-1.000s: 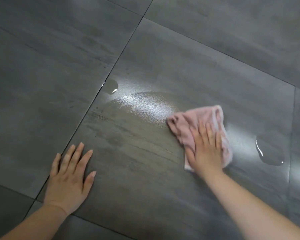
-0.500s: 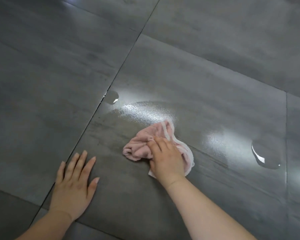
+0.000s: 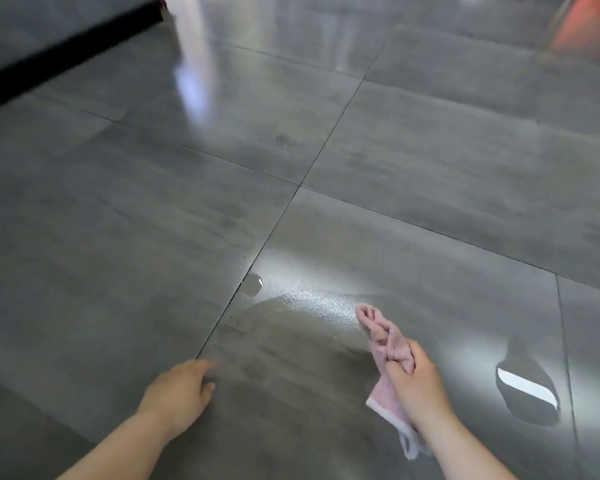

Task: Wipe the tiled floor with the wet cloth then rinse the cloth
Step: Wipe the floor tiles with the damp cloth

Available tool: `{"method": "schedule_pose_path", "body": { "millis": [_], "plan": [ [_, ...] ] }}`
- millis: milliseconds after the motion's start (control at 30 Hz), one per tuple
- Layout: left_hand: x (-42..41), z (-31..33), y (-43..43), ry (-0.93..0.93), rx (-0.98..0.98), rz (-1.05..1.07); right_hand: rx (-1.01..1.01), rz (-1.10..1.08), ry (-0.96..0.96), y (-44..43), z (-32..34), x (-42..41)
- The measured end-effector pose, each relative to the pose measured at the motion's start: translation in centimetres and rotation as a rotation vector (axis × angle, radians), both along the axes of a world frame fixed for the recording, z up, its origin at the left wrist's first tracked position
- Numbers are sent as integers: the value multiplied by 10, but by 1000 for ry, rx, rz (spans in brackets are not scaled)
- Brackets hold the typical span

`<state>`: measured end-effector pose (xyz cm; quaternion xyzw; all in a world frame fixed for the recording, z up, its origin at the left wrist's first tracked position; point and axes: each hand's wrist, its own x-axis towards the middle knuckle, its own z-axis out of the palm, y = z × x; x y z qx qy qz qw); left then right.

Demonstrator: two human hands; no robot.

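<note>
My right hand [image 3: 417, 382] grips the pink cloth [image 3: 381, 332], bunched and lifted off the grey tiled floor [image 3: 430, 188]. One end of the cloth sticks up and to the left, the other hangs below my wrist. My left hand [image 3: 181, 393] hovers low over the floor at the lower left, fingers loosely curled and blurred, holding nothing. A wet streaked patch [image 3: 312, 306] shines on the tile between my hands.
A water puddle [image 3: 527, 386] lies on the tile to the right of my right hand. A smaller drop [image 3: 252, 285] sits by the grout line. A dark baseboard [image 3: 66, 46] runs along the far left. A reddish blur [image 3: 582, 29] shows at the top right.
My right hand has gathered the cloth and raised it off the floor. My left hand has lifted from its flat rest on the tile. The view has tilted up, showing more floor.
</note>
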<state>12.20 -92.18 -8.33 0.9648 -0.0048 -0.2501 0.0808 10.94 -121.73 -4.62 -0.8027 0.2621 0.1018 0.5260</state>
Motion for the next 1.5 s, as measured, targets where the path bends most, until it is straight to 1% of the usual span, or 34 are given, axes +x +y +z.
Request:
{"method": "schedule_pose_path", "body": {
  "millis": [67, 167, 233, 300, 400, 500, 633, 733, 800, 867, 933, 967, 1000, 1133, 1200, 1267, 1333, 1433, 1500],
  "plan": [
    [-1, 24, 9, 37, -6, 39, 56, -26, 11, -1, 15, -2],
    [-12, 82, 25, 71, 43, 47, 106, -11, 30, -7, 52, -10],
    [-6, 127, 39, 43, 75, 18, 145, -16, 16, -9, 80, -6],
    [8, 160, 59, -27, 77, 56, 145, -15, -4, -8, 96, 8],
    [30, 175, 85, -84, 78, 125, 107, -40, -36, 3, 96, 35],
    [57, 146, 123, -43, 59, 111, 41, -79, -34, 28, 66, 65],
    [100, 75, 168, -69, -29, 131, -92, -210, -8, 63, 11, 99],
    [136, 26, 169, -38, -66, -10, -200, -250, 85, 89, -22, 119],
    [164, -3, 162, -63, -123, -140, -263, -235, 167, 109, -41, 131],
    [193, -32, 155, -91, -150, -258, -379, -227, 253, 127, -57, 137],
    [215, -57, 152, -90, -80, -395, -460, -236, 321, 137, -64, 144],
    [220, -67, 151, -44, -57, -428, -476, -241, 340, 139, -67, 146],
    [223, -74, 152, 6, -64, -425, -484, -241, 354, 139, -68, 147],
    [224, -75, 154, 110, -95, -488, -539, -223, 458, 150, -66, 149],
    [226, -73, 154, 144, -79, -500, -563, -185, 471, 159, -68, 147],
    [223, -76, 154, 124, -82, -510, -575, -92, 434, 165, -70, 142],
    [223, -78, 154, 118, -95, -488, -569, -5, 346, 163, -70, 138],
    [218, -79, 152, 30, -52, -502, -525, 79, 267, 155, -65, 131],
    [216, -79, 150, -3, -3, -497, -506, 214, 225, 144, -68, 122]
  ]
}}
